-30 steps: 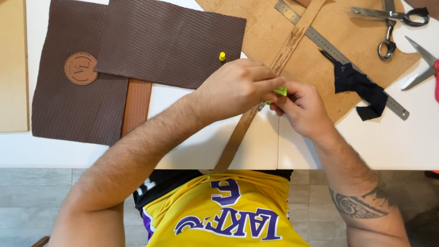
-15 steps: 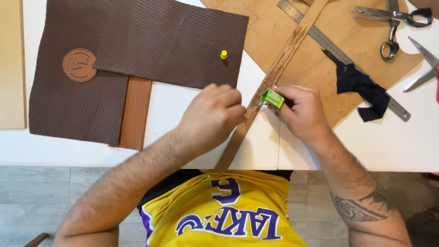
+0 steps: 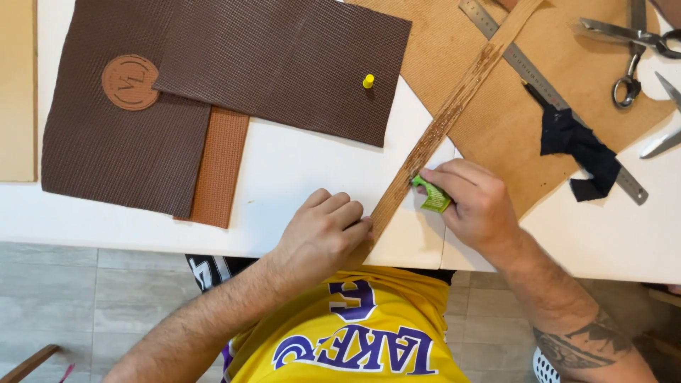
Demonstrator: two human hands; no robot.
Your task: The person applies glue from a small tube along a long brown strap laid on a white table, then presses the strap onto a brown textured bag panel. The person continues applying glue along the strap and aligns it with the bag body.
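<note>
Now the left hand (image 3: 323, 230) has slid down to the leather strip's (image 3: 447, 120) near end, pressing it flat, while the right hand (image 3: 472, 202) pinches what looks like a green tube (image 3: 433, 195) against its edge.

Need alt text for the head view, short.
Seen from above, a person's left hand pins the near end of a long tan leather strip on a white table while the right hand presses a small green tube against its edge. Brown textured sheets, a steel ruler and scissors lie around.
</note>
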